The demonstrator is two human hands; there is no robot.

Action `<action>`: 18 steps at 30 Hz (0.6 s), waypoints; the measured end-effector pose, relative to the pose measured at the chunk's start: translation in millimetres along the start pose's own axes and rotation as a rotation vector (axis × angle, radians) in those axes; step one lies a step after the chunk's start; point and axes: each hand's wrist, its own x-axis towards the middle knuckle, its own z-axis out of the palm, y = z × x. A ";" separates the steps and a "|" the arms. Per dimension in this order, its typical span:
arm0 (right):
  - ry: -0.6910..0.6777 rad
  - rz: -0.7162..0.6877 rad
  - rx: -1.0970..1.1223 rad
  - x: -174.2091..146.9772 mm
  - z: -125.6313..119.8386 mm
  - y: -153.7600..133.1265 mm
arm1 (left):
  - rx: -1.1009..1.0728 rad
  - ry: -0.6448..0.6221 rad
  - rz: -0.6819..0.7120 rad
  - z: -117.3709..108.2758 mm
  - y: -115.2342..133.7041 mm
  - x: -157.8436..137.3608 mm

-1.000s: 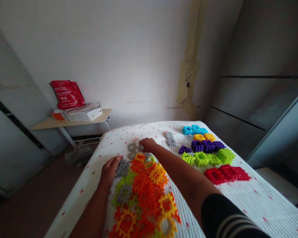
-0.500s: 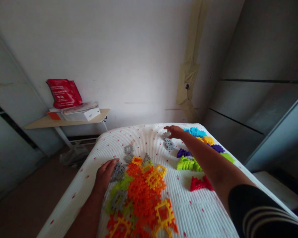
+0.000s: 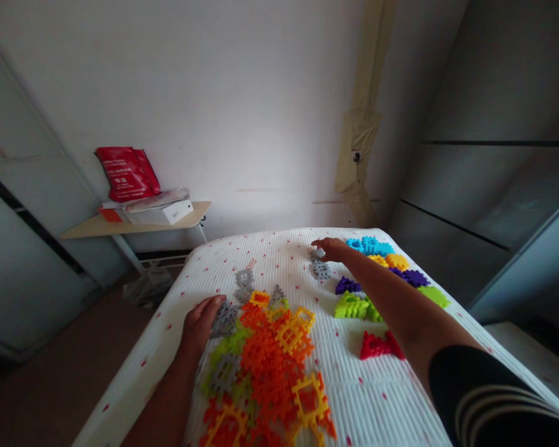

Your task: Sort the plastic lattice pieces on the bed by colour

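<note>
My left hand [image 3: 201, 321] lies open at the left edge of a pile of toy building blocks, its fingertips against the grey lattice blocks [image 3: 225, 319]. The pile mixes orange blocks [image 3: 265, 360], yellow blocks [image 3: 290, 335] and lime-green blocks [image 3: 218, 363]. Farther off, my right hand [image 3: 331, 249] is stretched out over the mattress, fingers bent around a grey building block [image 3: 317, 253] that they partly cover. More grey blocks [image 3: 322, 269] lie just in front of that hand. Another grey pair [image 3: 245, 279] sits beyond the pile.
Along the right side of the white dotted mattress [image 3: 168, 366] lie groups of blue blocks [image 3: 370, 246], yellow, purple [image 3: 347, 285], green [image 3: 353, 305] and red blocks [image 3: 377, 345]. A small table [image 3: 86, 227] with a red bag [image 3: 125, 174] and a white box stands by the wall.
My right hand's fingers have come down slightly over the grey block. The view has shifted a little; my left hand stays against the grey blocks.
</note>
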 end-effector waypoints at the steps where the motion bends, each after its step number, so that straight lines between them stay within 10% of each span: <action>1: -0.001 0.001 -0.009 0.0 0.6 -0.5 | -0.008 0.001 0.004 0.0 0.0 0.0; 12: 0.070 -0.026 -0.081 -9.7 -22.8 -14.5 | 0.018 0.026 0.087 1.0 -5.9 2.2; 18: 0.115 -0.226 -0.026 -61.6 -37.6 -89.0 | 0.180 -0.013 0.185 10.4 -0.2 29.1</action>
